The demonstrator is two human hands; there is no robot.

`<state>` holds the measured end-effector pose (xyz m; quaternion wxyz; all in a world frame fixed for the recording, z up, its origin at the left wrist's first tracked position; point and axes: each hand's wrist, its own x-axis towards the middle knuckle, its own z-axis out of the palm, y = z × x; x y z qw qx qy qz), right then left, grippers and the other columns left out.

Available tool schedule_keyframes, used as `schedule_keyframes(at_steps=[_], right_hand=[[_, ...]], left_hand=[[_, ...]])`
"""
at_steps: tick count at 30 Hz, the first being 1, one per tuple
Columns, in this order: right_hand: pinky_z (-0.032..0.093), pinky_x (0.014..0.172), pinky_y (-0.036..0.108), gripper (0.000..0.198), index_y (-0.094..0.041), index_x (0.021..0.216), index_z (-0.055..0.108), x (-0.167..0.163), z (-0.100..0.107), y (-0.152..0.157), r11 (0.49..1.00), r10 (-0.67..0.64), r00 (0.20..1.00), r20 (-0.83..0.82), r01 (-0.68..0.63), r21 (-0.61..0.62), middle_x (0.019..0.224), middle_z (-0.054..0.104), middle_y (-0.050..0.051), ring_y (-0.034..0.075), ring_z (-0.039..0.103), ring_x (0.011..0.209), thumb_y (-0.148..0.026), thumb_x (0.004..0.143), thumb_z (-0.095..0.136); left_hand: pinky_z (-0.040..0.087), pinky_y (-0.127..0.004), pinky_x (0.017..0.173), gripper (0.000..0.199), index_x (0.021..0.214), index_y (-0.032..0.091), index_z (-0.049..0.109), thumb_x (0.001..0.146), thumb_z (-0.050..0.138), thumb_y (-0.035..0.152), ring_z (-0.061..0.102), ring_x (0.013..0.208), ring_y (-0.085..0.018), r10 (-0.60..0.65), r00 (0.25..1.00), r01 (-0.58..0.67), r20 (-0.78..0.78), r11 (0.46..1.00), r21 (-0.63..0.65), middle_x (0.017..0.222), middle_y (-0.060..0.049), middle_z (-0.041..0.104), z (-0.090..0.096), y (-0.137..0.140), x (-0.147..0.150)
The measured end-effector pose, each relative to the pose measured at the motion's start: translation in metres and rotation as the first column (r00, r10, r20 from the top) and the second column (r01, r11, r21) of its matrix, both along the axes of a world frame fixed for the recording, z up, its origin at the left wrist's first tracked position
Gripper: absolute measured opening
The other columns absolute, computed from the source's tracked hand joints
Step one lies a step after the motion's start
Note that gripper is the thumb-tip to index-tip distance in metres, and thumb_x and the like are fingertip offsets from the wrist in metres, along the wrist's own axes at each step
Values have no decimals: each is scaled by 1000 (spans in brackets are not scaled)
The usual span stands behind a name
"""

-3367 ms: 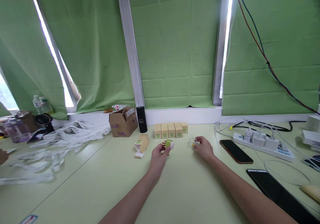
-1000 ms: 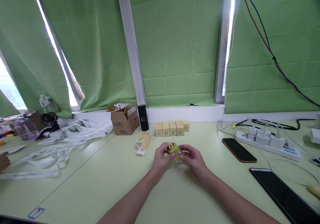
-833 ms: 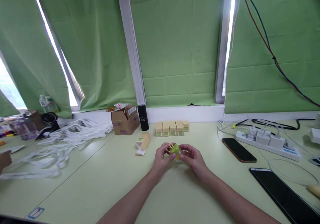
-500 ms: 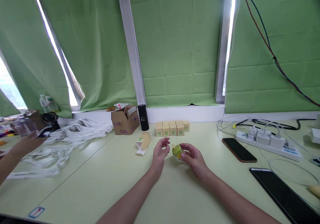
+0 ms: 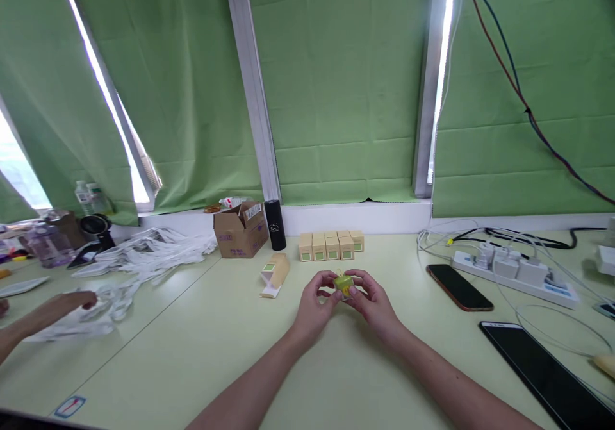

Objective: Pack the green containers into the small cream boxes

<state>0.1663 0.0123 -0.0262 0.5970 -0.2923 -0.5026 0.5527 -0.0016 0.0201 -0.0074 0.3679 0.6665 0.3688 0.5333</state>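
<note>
Between my two hands, above the pale table, is a small green ornament-like piece [image 5: 343, 285] with a thin loop on top and a yellow patch low on its front. My left hand [image 5: 314, 302] pinches its left side with thumb and fingers. On the other side my right hand [image 5: 372, 298] grips it the same way. Just behind stand several small tan boxes [image 5: 325, 247] in a row, each with a green-edged label. An opened tan box [image 5: 275, 275] lies on its side to the left, flaps out.
A brown carton [image 5: 240, 232] and a black cylinder [image 5: 275, 225] stand at the back. At left, another person's hand [image 5: 72, 305] touches white straps [image 5: 144, 257]. On the right lie a phone [image 5: 460, 287], a tablet [image 5: 548, 372], a power strip [image 5: 516, 279] and loose cables.
My left hand has moved right and closed on the green piece, which now sits more upright between both hands. The other person's hand has come down toward the near straps.
</note>
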Motion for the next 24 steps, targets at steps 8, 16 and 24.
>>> schedule_keyframes(at_steps=[8, 16, 24], right_hand=[[55, 102, 49, 48, -27, 113, 66, -2, -5, 3, 998, 37, 993, -113, -42, -43, 106, 75, 6, 26, 73, 102, -53, 76, 83], [53, 99, 57, 44, -24, 104, 64, 2, -1, 3, 966, 125, 930, -345, -193, -170, 100, 79, 11, 34, 78, 92, -50, 76, 84], [56, 95, 55, 42, -24, 104, 64, 1, 0, 2, 969, 103, 932, -349, -173, -178, 96, 80, 10, 33, 79, 89, -49, 76, 83]], left_hand=[[51, -36, 84, 26, 99, 21, 73, 82, 77, 39, 68, 93, -25, 63, 998, -62, -20, 997, 35, 99, -8, 75, 1, 1, -2], [51, -35, 81, 33, 103, 20, 67, 93, 62, 51, 70, 88, -23, 85, 994, -86, 74, 996, 21, 87, -7, 73, -1, 4, -6], [51, -34, 81, 31, 100, 19, 66, 92, 62, 49, 70, 87, -23, 84, 996, -85, 37, 996, 17, 88, -8, 72, -7, 8, -6]])
